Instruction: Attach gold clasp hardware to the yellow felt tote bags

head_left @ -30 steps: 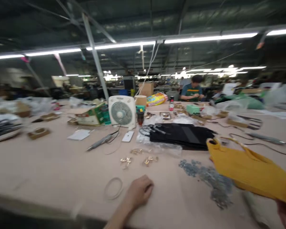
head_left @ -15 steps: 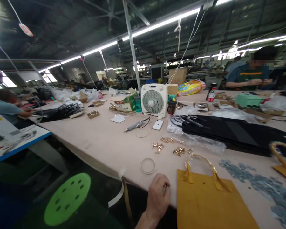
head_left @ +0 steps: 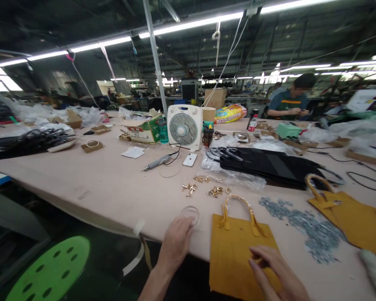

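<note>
A mustard-yellow handbag panel with two-ended handle [head_left: 235, 246] lies flat at the table's near edge. Over its lower right part hovers my right hand [head_left: 278, 271], thumb and fingers apart, holding nothing visible. My left hand [head_left: 175, 238] reaches over the table edge, left of the bag, with its fingers stretched forward. Its fingertips overlap the near rim of a thin, pale ring like a tape roll [head_left: 198, 214], which lies flat; a firm grip cannot be made out. Beyond the ring are small piles of gold-coloured metal fittings [head_left: 217, 191].
Grey metal pieces [head_left: 319, 234] spread right of the bag, beside a second yellow bag [head_left: 354, 213]. Farther back are black bag pieces [head_left: 269, 165], a phone [head_left: 189, 159], a grey pen-like tool [head_left: 156, 163] and a fan [head_left: 184, 127]. A green stool [head_left: 50, 267] stands lower left. A co-worker [head_left: 288, 102] sits opposite.
The view has swung right. My left hand has moved from a curled position near the edge forward to the ring, its fingers extending. My right hand has come into view over the bag.
</note>
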`<act>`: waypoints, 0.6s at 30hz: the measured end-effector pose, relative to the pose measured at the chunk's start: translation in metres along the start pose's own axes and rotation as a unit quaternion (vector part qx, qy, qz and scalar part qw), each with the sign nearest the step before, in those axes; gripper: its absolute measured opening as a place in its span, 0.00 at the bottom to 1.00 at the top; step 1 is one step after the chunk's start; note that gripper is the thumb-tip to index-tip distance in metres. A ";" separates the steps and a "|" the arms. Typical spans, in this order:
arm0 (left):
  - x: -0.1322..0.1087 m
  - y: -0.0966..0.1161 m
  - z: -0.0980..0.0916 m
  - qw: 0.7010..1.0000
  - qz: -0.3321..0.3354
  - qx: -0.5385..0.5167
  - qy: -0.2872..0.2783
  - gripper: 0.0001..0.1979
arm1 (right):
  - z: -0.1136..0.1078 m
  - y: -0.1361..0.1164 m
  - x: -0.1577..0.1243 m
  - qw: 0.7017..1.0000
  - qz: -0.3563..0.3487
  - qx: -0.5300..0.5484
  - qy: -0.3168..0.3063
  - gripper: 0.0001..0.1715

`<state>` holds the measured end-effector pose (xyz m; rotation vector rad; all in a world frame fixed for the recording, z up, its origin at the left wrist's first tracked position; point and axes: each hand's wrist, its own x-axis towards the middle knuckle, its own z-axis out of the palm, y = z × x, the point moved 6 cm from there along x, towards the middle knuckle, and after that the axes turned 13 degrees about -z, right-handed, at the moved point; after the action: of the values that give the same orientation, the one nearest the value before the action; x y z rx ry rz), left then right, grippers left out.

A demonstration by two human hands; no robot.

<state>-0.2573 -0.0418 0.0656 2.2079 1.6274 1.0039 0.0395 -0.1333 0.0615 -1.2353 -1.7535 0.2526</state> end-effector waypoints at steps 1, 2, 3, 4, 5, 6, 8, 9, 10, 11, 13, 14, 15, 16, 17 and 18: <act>-0.003 0.009 -0.001 1.000 0.012 -0.004 -0.003 0.14 | 0.009 -0.015 0.015 0.999 -0.029 0.007 -0.011 0.17; -0.006 0.017 -0.002 1.000 0.023 -0.008 -0.004 0.14 | 0.018 -0.028 0.028 0.999 -0.045 0.010 -0.019 0.17; -0.009 0.024 -0.003 0.999 0.033 -0.010 -0.006 0.14 | 0.028 -0.037 0.039 0.998 -0.053 0.015 -0.036 0.18; -0.011 0.030 -0.004 0.999 0.042 -0.012 -0.006 0.15 | 0.037 -0.044 0.048 0.997 -0.057 0.021 -0.054 0.18; -0.012 0.036 -0.006 0.999 0.049 -0.012 -0.006 0.15 | 0.046 -0.049 0.054 0.995 -0.057 0.028 -0.072 0.18; -0.014 0.040 -0.007 0.998 0.056 -0.012 -0.005 0.15 | 0.053 -0.052 0.058 0.994 -0.055 0.035 -0.086 0.18; -0.016 0.047 -0.009 0.998 0.070 -0.009 -0.001 0.15 | 0.064 -0.052 0.061 0.993 -0.047 0.047 -0.100 0.17; -0.017 0.050 -0.010 0.997 0.078 -0.007 0.001 0.15 | 0.068 -0.051 0.062 0.993 -0.042 0.052 -0.102 0.16; -0.018 0.053 -0.010 0.996 0.087 -0.004 0.006 0.15 | 0.072 -0.049 0.061 0.992 -0.036 0.058 -0.104 0.14; -0.019 0.055 -0.010 0.995 0.096 -0.002 0.011 0.15 | 0.076 -0.047 0.060 0.991 -0.032 0.066 -0.110 0.11; -0.020 0.057 -0.010 0.994 0.108 0.001 0.023 0.15 | 0.083 -0.043 0.059 0.988 -0.029 0.085 -0.124 0.07; -0.020 0.058 -0.009 0.993 0.111 0.003 0.024 0.15 | 0.086 -0.041 0.058 0.987 -0.029 0.094 -0.130 0.07; -0.021 0.058 -0.008 0.993 0.115 0.005 0.021 0.15 | 0.088 -0.039 0.058 0.986 -0.029 0.100 -0.133 0.07; -0.021 0.057 -0.006 0.993 0.116 0.008 0.012 0.15 | 0.090 -0.037 0.057 0.985 -0.029 0.102 -0.133 0.08; -0.021 0.057 -0.004 0.993 0.119 0.013 0.001 0.16 | 0.092 -0.035 0.057 0.985 -0.030 0.103 -0.132 0.08; -0.022 0.057 -0.002 0.992 0.121 0.020 -0.008 0.16 | 0.094 -0.033 0.056 0.985 -0.032 0.103 -0.132 0.09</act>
<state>-0.2187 -0.0824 0.0896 2.4790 1.4079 1.0156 -0.0567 -0.0715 0.0638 -1.0300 -1.9347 0.5668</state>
